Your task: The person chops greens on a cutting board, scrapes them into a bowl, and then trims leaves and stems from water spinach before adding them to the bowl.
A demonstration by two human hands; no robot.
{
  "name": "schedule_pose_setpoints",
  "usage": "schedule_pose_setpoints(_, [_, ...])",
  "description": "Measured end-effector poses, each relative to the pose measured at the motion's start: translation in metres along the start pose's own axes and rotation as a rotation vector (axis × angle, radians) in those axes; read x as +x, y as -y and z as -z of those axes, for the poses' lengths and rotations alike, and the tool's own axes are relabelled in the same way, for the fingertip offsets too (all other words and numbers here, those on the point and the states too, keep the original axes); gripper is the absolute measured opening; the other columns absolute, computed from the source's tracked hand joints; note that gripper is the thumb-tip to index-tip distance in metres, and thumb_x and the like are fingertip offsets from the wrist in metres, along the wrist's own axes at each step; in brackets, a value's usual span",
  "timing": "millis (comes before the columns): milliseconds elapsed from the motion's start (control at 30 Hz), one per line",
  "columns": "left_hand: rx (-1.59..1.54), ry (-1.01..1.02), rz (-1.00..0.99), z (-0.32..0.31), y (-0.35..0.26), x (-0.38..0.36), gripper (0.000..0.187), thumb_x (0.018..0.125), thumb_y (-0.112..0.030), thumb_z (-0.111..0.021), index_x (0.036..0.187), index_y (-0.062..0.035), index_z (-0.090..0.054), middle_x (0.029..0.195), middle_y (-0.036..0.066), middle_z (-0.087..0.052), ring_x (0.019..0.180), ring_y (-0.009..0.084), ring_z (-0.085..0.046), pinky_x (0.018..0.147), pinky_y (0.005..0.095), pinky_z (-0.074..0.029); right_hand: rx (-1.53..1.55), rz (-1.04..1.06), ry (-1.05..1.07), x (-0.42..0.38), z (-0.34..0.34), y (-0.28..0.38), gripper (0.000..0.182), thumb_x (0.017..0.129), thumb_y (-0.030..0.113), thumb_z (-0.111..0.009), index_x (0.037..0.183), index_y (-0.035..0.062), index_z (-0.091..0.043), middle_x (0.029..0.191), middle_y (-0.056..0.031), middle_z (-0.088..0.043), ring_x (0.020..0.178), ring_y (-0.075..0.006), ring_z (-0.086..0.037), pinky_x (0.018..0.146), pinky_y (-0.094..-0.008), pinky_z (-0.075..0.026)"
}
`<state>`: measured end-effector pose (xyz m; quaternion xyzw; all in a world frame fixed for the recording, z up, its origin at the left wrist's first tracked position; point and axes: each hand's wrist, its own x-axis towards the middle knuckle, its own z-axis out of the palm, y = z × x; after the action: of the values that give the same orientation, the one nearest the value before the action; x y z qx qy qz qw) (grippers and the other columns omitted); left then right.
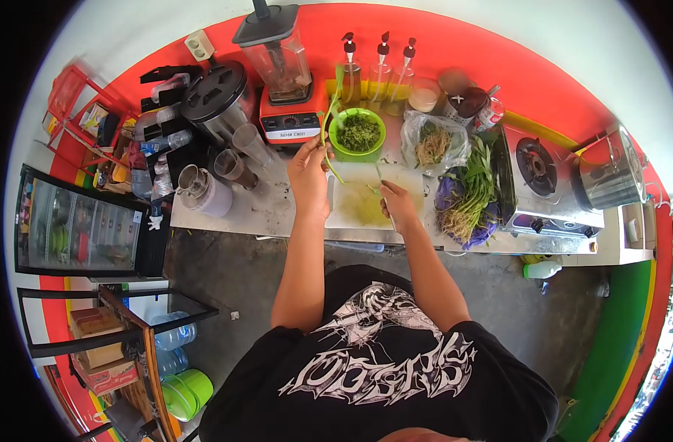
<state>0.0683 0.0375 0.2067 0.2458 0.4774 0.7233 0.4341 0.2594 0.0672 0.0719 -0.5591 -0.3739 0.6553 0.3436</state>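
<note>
My left hand (309, 177) is closed around a long green stalk (325, 131), whose upper end rises in front of the blender and whose lower end bends down over the cutting board. In my right hand (400, 206) is what looks like a slim knife (378, 177), its blade pointing away from me above the board. The white cutting board (347, 210) is stained yellow-green. Just behind it stands a bright green bowl (359, 156) holding finely chopped greens (358, 132).
Right of the board lie a bundle of leafy greens with roots (469, 193) and a clear plastic bag of roots (432, 144), then a gas stove (537, 166). A red blender (288, 118), pump bottles (381, 74), plastic cups (237, 169) and a white container (207, 197) also occupy the counter.
</note>
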Motion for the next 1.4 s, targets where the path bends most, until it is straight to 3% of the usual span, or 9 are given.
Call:
schedule_pose_setpoints(167, [0.049, -0.014, 0.013, -0.007, -0.005, -0.003, 0.019, 0.099, -0.016, -0.065, 0.111, -0.0033, -0.072, 0.095, 0.000, -0.069, 0.082, 0.0092, -0.060, 0.072, 0.0250, -0.042, -0.085, -0.090, 0.017, 0.008, 0.008, -0.013, 0.039, 0.101, 0.027, -0.061, 0.126, -0.0029, -0.063, 0.068, -0.0029, -0.054, 0.051, -0.0099, -0.047, 0.045, -0.0259, -0.037])
schedule_pose_setpoints(233, [0.030, -0.019, 0.022, -0.010, -0.006, -0.004, 0.017, 0.099, -0.015, -0.066, 0.107, -0.0015, -0.073, 0.090, -0.001, -0.067, 0.081, 0.0081, -0.057, 0.071, 0.0242, -0.040, -0.143, -0.119, 0.118, 0.005, 0.013, -0.004, 0.037, 0.101, 0.028, -0.061, 0.120, -0.0045, -0.063, 0.068, -0.0033, -0.054, 0.049, -0.0100, -0.044, 0.044, -0.0263, -0.036])
schedule_pose_setpoints(367, [0.012, 0.044, -0.042, -0.008, 0.001, 0.000, 0.018, 0.099, -0.017, -0.068, 0.105, -0.0005, -0.072, 0.090, 0.000, -0.067, 0.082, 0.0085, -0.058, 0.076, 0.0240, -0.042, -0.142, -0.018, 0.165, -0.004, 0.018, 0.020, 0.037, 0.101, 0.026, -0.060, 0.120, -0.0053, -0.063, 0.069, -0.0027, -0.053, 0.052, -0.0097, -0.046, 0.045, -0.0258, -0.035])
schedule_pose_setpoints(633, [0.028, 0.147, -0.046, -0.007, 0.010, 0.000, 0.018, 0.097, -0.015, -0.070, 0.106, 0.0001, -0.070, 0.094, 0.003, -0.070, 0.088, 0.0092, -0.062, 0.082, 0.0252, -0.045, 0.231, 0.367, 0.039, -0.039, 0.002, 0.096, 0.038, 0.106, 0.023, -0.055, 0.133, -0.0040, -0.059, 0.068, 0.0001, -0.051, 0.055, -0.0065, -0.043, 0.050, -0.0227, -0.034])
schedule_pose_setpoints(833, [0.038, 0.150, -0.009, -0.012, 0.005, -0.003, 0.014, 0.094, -0.009, -0.072, 0.104, 0.0009, -0.070, 0.095, 0.004, -0.071, 0.089, 0.0085, -0.063, 0.081, 0.0245, -0.047, 0.258, 0.647, 0.136, -0.082, -0.019, 0.130, 0.042, 0.106, 0.017, -0.054, 0.143, -0.0026, -0.053, 0.071, 0.0010, -0.052, 0.059, -0.0053, -0.045, 0.052, -0.0220, -0.036])
schedule_pose_setpoints(967, [0.069, 0.176, -0.029, -0.014, 0.005, -0.007, 0.013, 0.093, -0.007, -0.072, 0.103, 0.0018, -0.070, 0.095, 0.004, -0.071, 0.088, 0.0092, -0.064, 0.081, 0.0240, -0.049, 0.066, 0.601, 0.350, -0.092, -0.022, 0.136, 0.049, 0.100, 0.011, -0.062, 0.147, 0.0003, -0.050, 0.078, 0.0012, -0.058, 0.066, -0.0045, -0.050, 0.058, -0.0211, -0.040])
schedule_pose_setpoints(1067, [0.089, 0.216, -0.057, -0.019, 0.002, -0.011, 0.014, 0.092, -0.005, -0.072, 0.103, 0.0031, -0.069, 0.094, 0.005, -0.072, 0.086, 0.0099, -0.065, 0.081, 0.0241, -0.050, -0.140, 0.629, 0.291, -0.095, -0.030, 0.137, 0.055, 0.098, 0.011, -0.065, 0.149, 0.0024, -0.049, 0.080, 0.0017, -0.058, 0.068, -0.0036, -0.049, 0.060, -0.0215, -0.041])
schedule_pose_setpoints(1400, [0.188, 0.273, -0.109, -0.027, 0.001, -0.021, 0.017, 0.089, 0.006, -0.066, 0.105, 0.0060, -0.068, 0.093, 0.009, -0.073, 0.083, 0.0146, -0.070, 0.074, 0.0277, -0.056, -0.264, 0.676, 0.249, -0.099, -0.034, 0.139, 0.063, 0.094, 0.011, -0.070, 0.152, 0.0065, -0.046, 0.076, 0.0055, -0.051, 0.067, -0.0028, -0.042, 0.059, -0.0220, -0.037])
